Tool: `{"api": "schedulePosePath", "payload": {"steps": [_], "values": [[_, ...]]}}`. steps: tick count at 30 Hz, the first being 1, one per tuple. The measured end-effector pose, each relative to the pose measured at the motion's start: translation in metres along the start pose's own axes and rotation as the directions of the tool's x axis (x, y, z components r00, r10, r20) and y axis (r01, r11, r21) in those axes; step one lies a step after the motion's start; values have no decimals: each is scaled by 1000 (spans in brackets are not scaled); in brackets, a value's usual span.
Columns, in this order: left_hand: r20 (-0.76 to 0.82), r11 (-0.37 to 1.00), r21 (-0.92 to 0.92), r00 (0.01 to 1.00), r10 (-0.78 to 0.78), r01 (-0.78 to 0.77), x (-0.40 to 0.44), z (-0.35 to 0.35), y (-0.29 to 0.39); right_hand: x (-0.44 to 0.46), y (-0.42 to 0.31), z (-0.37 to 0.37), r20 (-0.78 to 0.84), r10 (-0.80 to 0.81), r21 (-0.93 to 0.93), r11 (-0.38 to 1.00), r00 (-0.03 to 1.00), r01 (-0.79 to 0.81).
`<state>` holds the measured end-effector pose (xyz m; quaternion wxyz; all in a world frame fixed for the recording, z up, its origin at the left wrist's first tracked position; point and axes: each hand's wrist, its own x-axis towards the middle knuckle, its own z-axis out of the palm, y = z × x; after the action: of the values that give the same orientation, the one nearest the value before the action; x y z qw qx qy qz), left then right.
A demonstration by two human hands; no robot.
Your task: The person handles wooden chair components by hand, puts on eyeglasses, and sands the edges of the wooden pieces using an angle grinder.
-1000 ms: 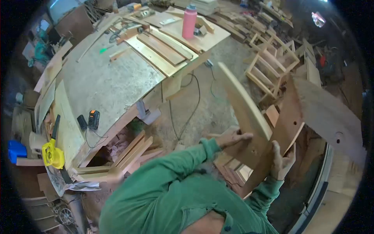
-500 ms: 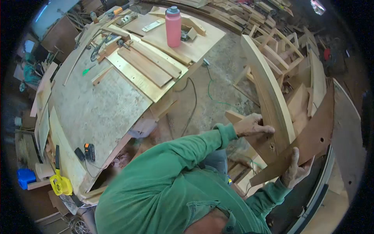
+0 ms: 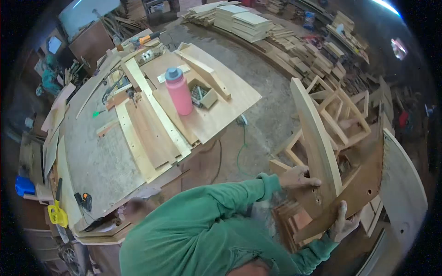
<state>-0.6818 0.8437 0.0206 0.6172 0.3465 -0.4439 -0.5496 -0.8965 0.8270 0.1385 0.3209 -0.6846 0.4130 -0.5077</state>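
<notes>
Since the earlier frame, the view has been tilted up and swung, so that the pink bottle (image 3: pixel 179 97) is seen lower and farther left and more of the room's far side is shown; the boards are held in much the same arrangement. Of the two hands, the left hand (image 3: pixel 298 178) is closed on a pale-edged curved board (image 3: pixel 315 133), its thumb laid across the face; by the right hand (image 3: pixel 343 223), a brown board (image 3: pixel 354 193) is held at its lower edge. Some fingers are hidden. Both boards are raised above the floor (image 3: pixel 262 138), well apart from the desk (image 3: pixel 110 152). Along the brown board's right edge a greyish panel (image 3: pixel 405 184) is seen; how they are joined cannot be told.

On the desk's stained grey top, long planks (image 3: pixel 147 133) are laid side by side. On a plywood sheet (image 3: pixel 230 110) at one end, the bottle is stood upright just beside a small box (image 3: pixel 209 99) filled with metal pieces. Toward the near left corner, a battery (image 3: pixel 87 202) and a yellow blower (image 3: pixel 57 215) are seen. Across the floor a green cable (image 3: pixel 238 158) is trailed. Beyond, pale boards are piled in a stack (image 3: pixel 244 25), and an open wooden frame (image 3: pixel 335 130) is placed behind the curved board.
</notes>
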Motion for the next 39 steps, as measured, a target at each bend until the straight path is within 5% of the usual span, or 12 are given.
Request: {"api": "schedulePosePath", "payload": {"steps": [5, 10, 12, 17, 25, 27, 31, 34, 37, 39], "values": [[-80, 994, 59, 992, 98, -93, 90, -54, 12, 101, 4, 60, 117, -2, 108, 994, 993, -10], [-191, 977, 190, 973, 129, -93, 158, -129, 40, 195, 31, 132, 179, -11, -97, 995, 984, 29], [-197, 951, 217, 944, 266, -222, 196, -157, 37, 235, 41, 157, 193, -60, -181, 979, 979, 95], [-200, 978, 105, 959, 201, -183, 264, -233, 58, 314, 43, 233, 197, -53, -5, 998, 979, 55], [-353, 977, 39, 912, 211, -211, 375, -358, 66, 458, 66, 369, 368, -175, -30, 979, 913, 199], [-404, 979, 72, 892, 205, -193, 403, -394, 61, 493, 85, 412, 405, -137, 110, 989, 904, 101], [-531, 987, 116, 833, 155, -110, 471, -469, 59, 590, 141, 484, 539, -175, 28, 981, 824, 191], [-657, 990, 109, 754, 2, 93, 512, -508, 81, 650, 151, 539, 591, -137, 100, 990, 795, 96], [-734, 935, 270, 678, 45, 231, 547, -569, 75, 707, 159, 600, 621, -111, 126, 991, 776, 41], [-746, 904, 301, 666, 25, 303, 553, -611, 84, 740, 172, 643, 678, -33, 190, 973, 734, -131]]}}
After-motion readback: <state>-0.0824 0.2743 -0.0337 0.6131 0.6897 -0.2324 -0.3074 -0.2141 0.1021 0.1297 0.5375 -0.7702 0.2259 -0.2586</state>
